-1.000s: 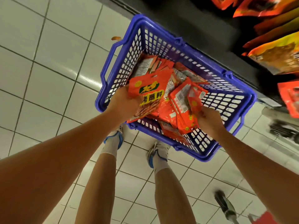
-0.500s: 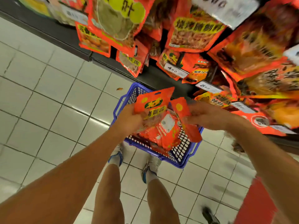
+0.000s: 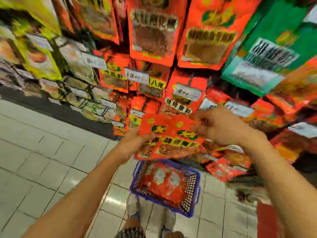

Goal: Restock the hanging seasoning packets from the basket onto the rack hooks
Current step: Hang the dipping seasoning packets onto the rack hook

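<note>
The frame is blurred. I hold a bunch of red seasoning packets [image 3: 171, 136] in front of the rack, above the basket. My left hand [image 3: 135, 143] grips the bunch at its lower left edge. My right hand [image 3: 217, 126] holds the upper right side of the packets, fingers curled on them. Below, the blue basket [image 3: 193, 200] stands on the floor with more red packets [image 3: 163, 182] inside. Just above the held bunch, a like red packet [image 3: 181, 102] hangs on the rack under a white price tag [image 3: 187, 91].
The rack is packed with hanging packets: big red ones [image 3: 152, 28] at the top, yellow ones [image 3: 39, 59] on the left, green ones [image 3: 267, 54] on the right. A dark base ledge [image 3: 56, 107] runs along the white tiled floor [image 3: 42, 152]. My feet stand beside the basket.
My head has tilted up from the basket to the rack. Both hands have lifted the red packets out of the basket and raised them to the lower rows of the rack.
</note>
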### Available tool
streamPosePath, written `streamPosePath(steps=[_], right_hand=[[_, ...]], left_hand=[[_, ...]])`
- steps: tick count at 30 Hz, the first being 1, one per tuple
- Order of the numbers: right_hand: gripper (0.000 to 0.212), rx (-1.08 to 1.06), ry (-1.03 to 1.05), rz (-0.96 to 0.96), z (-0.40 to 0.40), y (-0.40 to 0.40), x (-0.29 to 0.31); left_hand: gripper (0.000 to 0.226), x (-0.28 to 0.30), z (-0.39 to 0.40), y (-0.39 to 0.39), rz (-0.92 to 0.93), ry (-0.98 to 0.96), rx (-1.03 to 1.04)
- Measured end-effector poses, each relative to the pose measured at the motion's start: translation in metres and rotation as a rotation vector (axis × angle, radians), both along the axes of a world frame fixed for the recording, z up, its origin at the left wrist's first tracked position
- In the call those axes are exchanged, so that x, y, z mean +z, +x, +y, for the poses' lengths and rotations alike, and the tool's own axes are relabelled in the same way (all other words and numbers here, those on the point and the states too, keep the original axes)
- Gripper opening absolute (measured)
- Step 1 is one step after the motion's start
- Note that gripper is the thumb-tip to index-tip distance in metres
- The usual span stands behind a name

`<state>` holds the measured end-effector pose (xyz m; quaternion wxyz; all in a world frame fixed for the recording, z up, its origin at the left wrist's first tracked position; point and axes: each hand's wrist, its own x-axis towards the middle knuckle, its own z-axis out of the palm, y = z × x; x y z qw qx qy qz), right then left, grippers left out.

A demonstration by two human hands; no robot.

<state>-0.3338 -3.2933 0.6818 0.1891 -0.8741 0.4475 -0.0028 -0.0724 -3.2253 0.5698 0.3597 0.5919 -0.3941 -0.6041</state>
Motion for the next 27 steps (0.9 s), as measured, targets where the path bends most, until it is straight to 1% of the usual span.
streamPosePath(steps=[2, 3, 5, 7, 10, 12, 15, 17, 18, 21, 22, 24, 27], right_hand=[[0.019, -0.053, -0.129, -0.088, -0.001, 0.0, 0.046], [0.02, -0.08, -0.179, -0.143, -0.001, 0.002, 0.069], [0.024, -0.098, -0.266, -0.247, -0.003, 0.006, 0.112], [0.027, -0.107, -0.343, -0.3, -0.004, 0.011, 0.151], [0.021, -0.17, -0.419, -0.372, -0.008, 0.015, 0.197], [0.019, -0.21, -0.46, -0.463, -0.014, 0.016, 0.22], [0.017, -0.254, -0.402, -0.612, -0.031, 0.018, 0.247], [0.013, -0.27, -0.365, -0.671, -0.043, 0.02, 0.262], [0.014, -0.276, -0.36, -0.697, -0.048, 0.023, 0.269], [0.024, -0.304, -0.381, -0.799, -0.063, 0.033, 0.286], [0.023, -0.32, -0.383, -0.856, -0.068, 0.036, 0.291], [0.018, -0.374, -0.396, -0.99, -0.077, 0.041, 0.299], [0.014, -0.441, -0.377, -1.166, -0.089, 0.044, 0.31]], left_hand=[[0.055, 0.044, -0.006, -0.002, 0.045, -0.097, -0.022], [0.056, 0.064, -0.01, -0.003, 0.061, -0.156, -0.037], [0.048, 0.106, -0.019, -0.007, 0.021, -0.282, -0.045], [0.036, 0.143, -0.03, -0.01, -0.029, -0.393, 0.0], [0.044, 0.192, -0.045, -0.01, -0.003, -0.541, 0.074], [0.039, 0.22, -0.055, -0.005, 0.031, -0.609, 0.132], [0.033, 0.25, -0.067, 0.005, 0.056, -0.675, 0.122], [0.02, 0.264, -0.075, 0.01, 0.056, -0.739, 0.115], [0.013, 0.27, -0.077, 0.01, 0.069, -0.76, 0.115], [0.021, 0.285, -0.089, 0.007, 0.098, -0.751, 0.179], [0.02, 0.289, -0.095, 0.004, 0.108, -0.738, 0.209], [0.009, 0.298, -0.107, -0.004, 0.116, -0.736, 0.241], [0.012, 0.314, -0.119, -0.019, 0.128, -0.743, 0.272]])
